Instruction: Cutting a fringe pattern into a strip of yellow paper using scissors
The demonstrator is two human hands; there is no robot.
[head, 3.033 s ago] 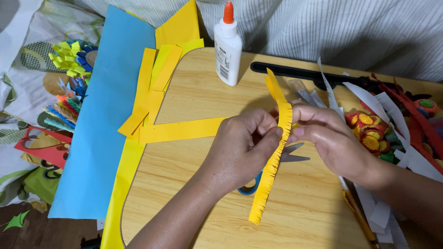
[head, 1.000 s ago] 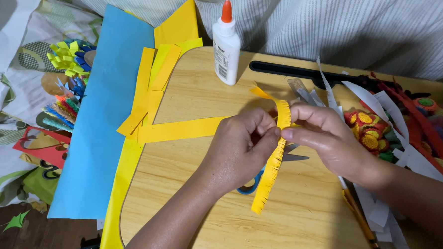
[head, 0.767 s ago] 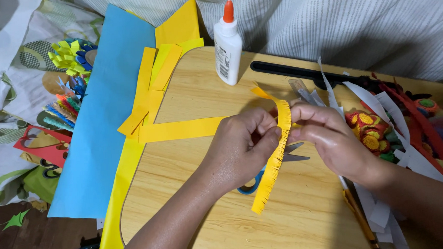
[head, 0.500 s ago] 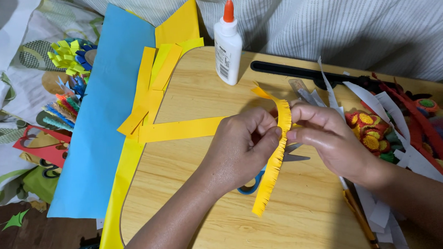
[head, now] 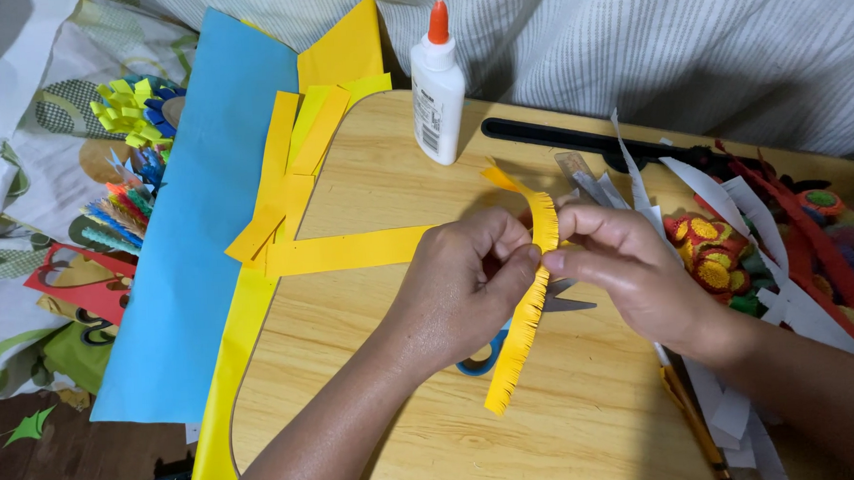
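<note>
Two hands pinch a fringed yellow paper strip (head: 526, 312) above the middle of the light wooden table (head: 589, 425): the left hand (head: 463, 291) and right hand (head: 630, 269) grip its curled top. Blue-handled scissors (head: 485, 357) lie beneath. Yellow paper strips (head: 295, 193) and a blue sheet (head: 201, 231) overhang the left edge; a white glue bottle (head: 437, 91) stands at the far edge before striped cloth (head: 649, 38).

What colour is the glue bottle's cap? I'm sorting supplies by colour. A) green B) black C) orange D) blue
C: the white glue bottle standing at the far edge of the wooden table has an orange cap, beyond the fringed yellow strip held in both hands.
</note>
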